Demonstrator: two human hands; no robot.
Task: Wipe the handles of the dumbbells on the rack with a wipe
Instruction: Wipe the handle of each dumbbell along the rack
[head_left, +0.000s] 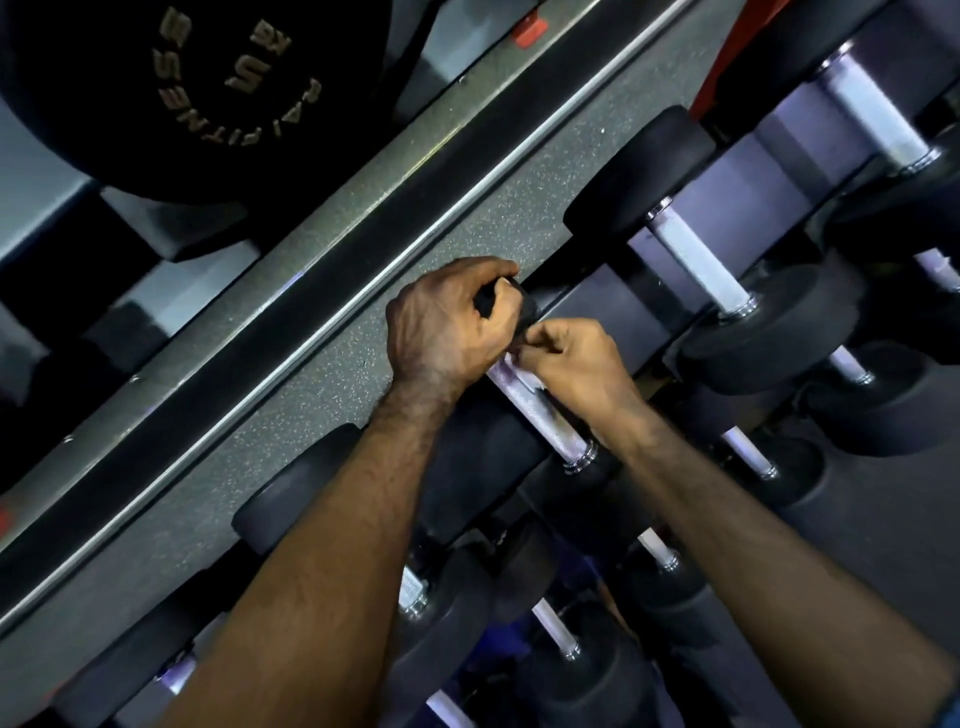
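Dumbbells (711, 280) lie in rows along the rack (613, 306); we judge the task midway at most, since one handle (540, 415) at the rack's upper edge is under the wipe (511, 364) and many others show no wipe on them. Our left hand (447, 327) grips that dumbbell's far head, fingers curled round it. Our right hand (576, 364) pinches the wipe against the handle, fingertips pressed together.
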